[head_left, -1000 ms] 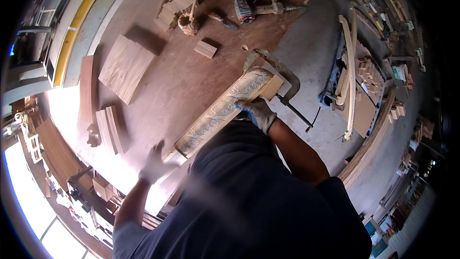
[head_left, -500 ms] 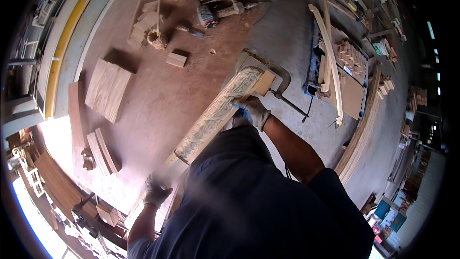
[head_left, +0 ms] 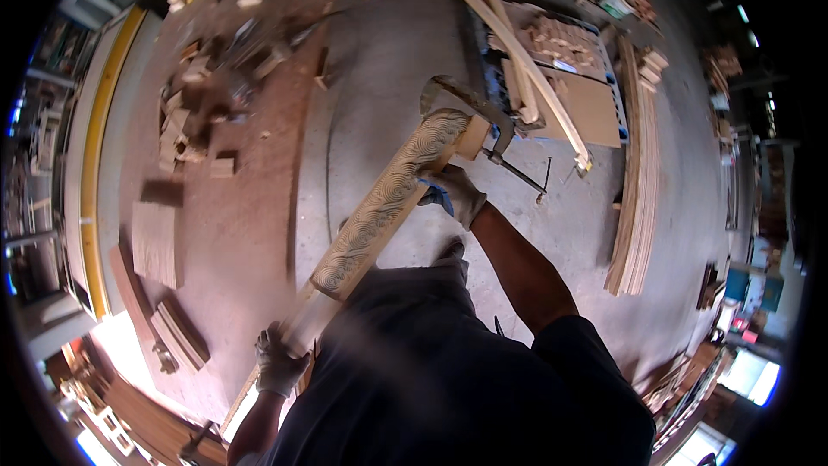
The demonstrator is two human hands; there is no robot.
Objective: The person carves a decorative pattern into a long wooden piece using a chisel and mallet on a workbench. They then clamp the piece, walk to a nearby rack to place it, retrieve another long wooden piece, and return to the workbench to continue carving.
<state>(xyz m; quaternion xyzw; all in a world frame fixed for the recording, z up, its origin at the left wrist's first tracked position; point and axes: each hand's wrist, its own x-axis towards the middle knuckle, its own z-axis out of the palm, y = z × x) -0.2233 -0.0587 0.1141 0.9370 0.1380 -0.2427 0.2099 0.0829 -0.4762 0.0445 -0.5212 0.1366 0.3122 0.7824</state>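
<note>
gloved hands at carved wooden beam

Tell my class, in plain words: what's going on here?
A gloved person is handling a long board carved with swirls. The right grip is at its edge near the far end, where a C-shaped clamp and a plain wood block sit. The left grip is by the blurred near end; contact there is unclear. Other wood, including a pale panel to the left and long strips to the right, lies on the floor.
</note>
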